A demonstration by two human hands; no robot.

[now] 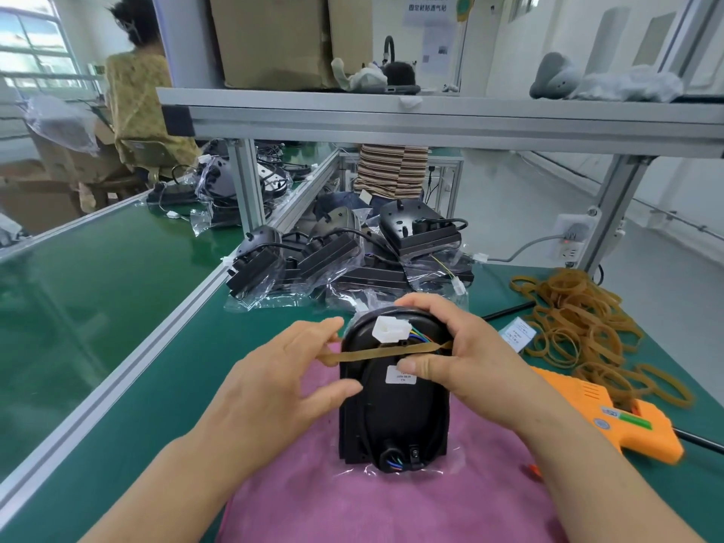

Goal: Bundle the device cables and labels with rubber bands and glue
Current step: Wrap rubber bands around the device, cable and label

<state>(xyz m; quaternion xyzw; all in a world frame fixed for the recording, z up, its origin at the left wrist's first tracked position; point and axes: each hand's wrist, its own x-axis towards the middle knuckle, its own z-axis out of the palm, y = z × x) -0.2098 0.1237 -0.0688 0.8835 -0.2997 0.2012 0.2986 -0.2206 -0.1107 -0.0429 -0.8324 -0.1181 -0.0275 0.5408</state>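
Observation:
A black oval device point(393, 417) in a clear bag lies on a pink cloth point(376, 499) in front of me. Its white connector point(390, 329) and coloured wires sit on its far end. A tan rubber band point(382, 353) is stretched across the device. My left hand point(286, 382) hooks the band's left end on its fingers. My right hand point(450, 350) grips the device's far right edge, thumb pressing the band near a small white label point(400, 375).
A heap of rubber bands point(580, 327) lies at the right, with an orange glue gun point(615, 417) nearer me and a loose white label point(518, 334). Several bagged devices point(352, 252) are piled behind. Aluminium shelf posts stand beyond; people work at other benches.

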